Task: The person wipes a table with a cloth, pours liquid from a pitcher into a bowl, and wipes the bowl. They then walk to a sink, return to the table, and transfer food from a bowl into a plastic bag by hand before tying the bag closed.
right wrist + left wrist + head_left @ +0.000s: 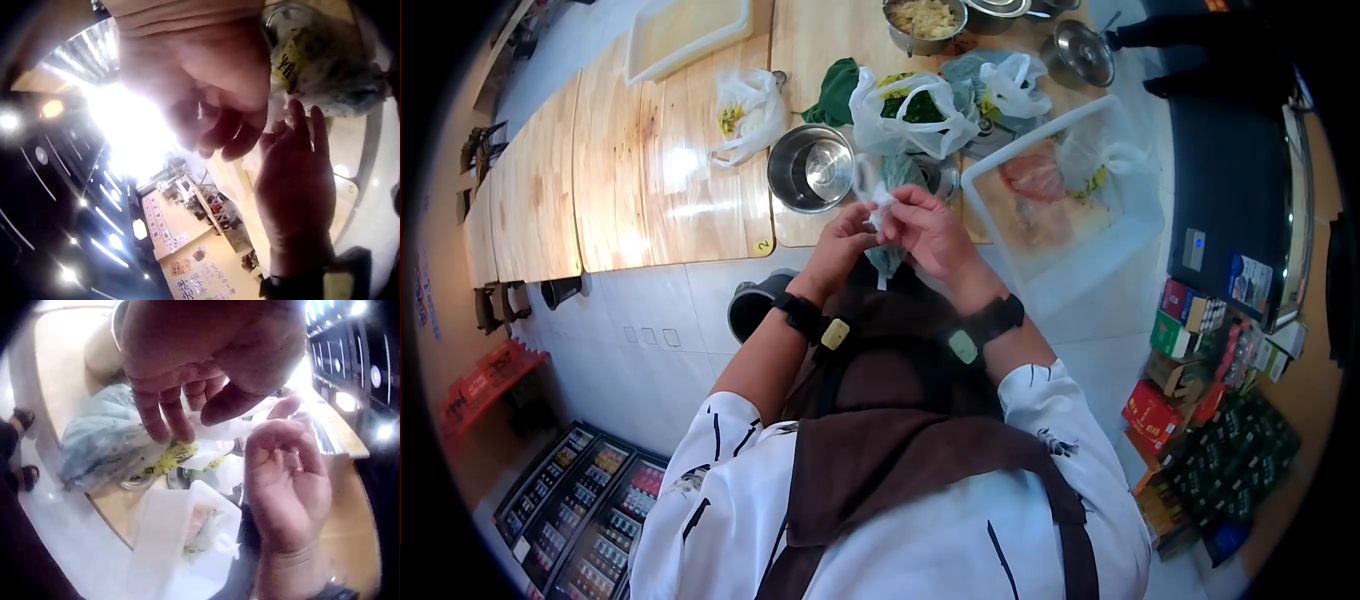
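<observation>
Both hands meet above the near table edge, pinching the white twisted top of a thin plastic bag [882,200]. My left hand [847,250] has its thumb and fingertips at the bunched plastic. My right hand [935,232] pinches it from the other side, with its fingers bent. Greenish translucent plastic [885,262] shows below the hands. Just left stands an empty steel pot [810,168]. Ahead lies a white carrier bag [915,110] with dark green leaves inside. In the left wrist view, a pale teal bag [100,434] lies beyond the fingers.
To the right, a white plastic tub [1040,200] holds bagged reddish food. A small white bag [748,110] lies left of the pot. Farther back are a pot of chopped food [925,22] and a steel lid [1084,54]. A dark bin [755,308] stands below the table edge.
</observation>
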### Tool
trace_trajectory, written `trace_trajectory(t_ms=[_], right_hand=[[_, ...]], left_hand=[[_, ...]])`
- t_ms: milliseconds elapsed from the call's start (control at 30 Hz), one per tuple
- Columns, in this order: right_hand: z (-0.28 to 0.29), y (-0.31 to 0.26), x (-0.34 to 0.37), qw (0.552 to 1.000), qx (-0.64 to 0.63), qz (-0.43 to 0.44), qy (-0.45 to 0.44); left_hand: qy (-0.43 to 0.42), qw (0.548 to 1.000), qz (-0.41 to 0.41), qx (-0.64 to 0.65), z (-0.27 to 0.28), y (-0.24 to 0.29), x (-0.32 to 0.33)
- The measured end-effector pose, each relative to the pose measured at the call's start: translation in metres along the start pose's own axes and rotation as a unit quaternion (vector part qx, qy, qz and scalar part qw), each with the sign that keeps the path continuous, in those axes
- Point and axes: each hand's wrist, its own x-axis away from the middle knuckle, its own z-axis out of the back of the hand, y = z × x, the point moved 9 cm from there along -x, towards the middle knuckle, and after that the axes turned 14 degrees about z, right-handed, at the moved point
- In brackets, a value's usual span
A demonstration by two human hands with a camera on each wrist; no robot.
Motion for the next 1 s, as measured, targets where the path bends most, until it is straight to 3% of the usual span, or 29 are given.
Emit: trace_trajectory(t_ms=[67, 167, 233, 300, 367, 400, 433, 467, 500, 567, 600, 633, 667, 800, 867, 900, 967, 1000], right_hand=[[-0.004, -0.010, 0.001, 1.000, 0.004, -0.004, 0.005], [0.015, -0.025, 0.001, 0.997, 0.048, 0.005, 0.055], [0.050, -0.033, 0.000, 0.984, 0.143, 0.050, 0.090], [0.055, -0.035, 0.003, 0.977, 0.164, 0.058, 0.126], [0.059, -0.041, 0.009, 0.914, 0.367, 0.050, 0.165], [0.061, -0.037, 0.008, 0.914, 0.367, 0.050, 0.164], [0.046, -0.036, 0.001, 0.824, 0.559, 0.084, 0.043], [0.024, -0.031, -0.001, 0.683, 0.717, 0.113, -0.079], [0.022, -0.030, -0.002, 0.683, 0.718, 0.113, -0.076], [0.043, -0.010, -0.002, 0.836, 0.545, -0.057, 0.006], [0.037, -0.017, -0.002, 0.836, 0.545, -0.057, 0.005], [0.019, -0.022, -0.002, 0.925, 0.379, -0.025, -0.012], [-0.001, -0.030, -0.002, 0.980, 0.198, 0.007, -0.029], [-0.025, -0.037, -0.001, 0.996, 0.069, -0.012, -0.055], [0.010, -0.036, -0.003, 0.932, 0.358, -0.048, -0.020], [0.019, -0.035, -0.005, 0.932, 0.360, -0.046, -0.023], [0.062, -0.051, -0.009, 0.858, 0.506, -0.008, 0.086], [0.079, -0.044, -0.011, 0.857, 0.509, -0.009, 0.084]], left_hand=[[0.067, 0.991, -0.033, -0.109, 0.008, -0.001, -0.007], [0.127, 0.984, -0.051, -0.110, 0.035, -0.002, -0.017], [0.150, 0.982, -0.054, -0.100, 0.037, 0.002, -0.014], [0.213, 0.960, -0.063, -0.168, 0.047, 0.000, -0.012], [0.234, 0.950, -0.080, -0.193, 0.045, -0.002, -0.010], [0.262, 0.941, -0.097, -0.191, 0.048, 0.000, -0.008], [0.289, 0.932, -0.113, -0.188, 0.050, 0.002, -0.005], [0.287, 0.932, -0.114, -0.189, 0.050, 0.001, -0.007], [0.268, 0.943, -0.128, -0.152, 0.050, 0.002, -0.009], [0.249, 0.951, -0.144, -0.115, 0.053, 0.004, -0.008], [0.240, 0.956, -0.127, -0.109, 0.055, 0.004, -0.007], [0.233, 0.961, -0.111, -0.104, 0.056, 0.004, -0.006], [0.212, 0.969, -0.100, -0.083, 0.055, 0.004, -0.004], [0.212, 0.976, -0.055, 0.003, 0.069, -0.006, -0.005], [0.232, 0.967, -0.036, 0.102, 0.081, -0.012, -0.003], [0.232, 0.967, -0.039, 0.103, 0.081, -0.011, -0.003], [0.219, 0.970, -0.040, 0.101, 0.078, -0.010, -0.004], [0.219, 0.969, -0.043, 0.104, 0.074, -0.009, -0.003]])
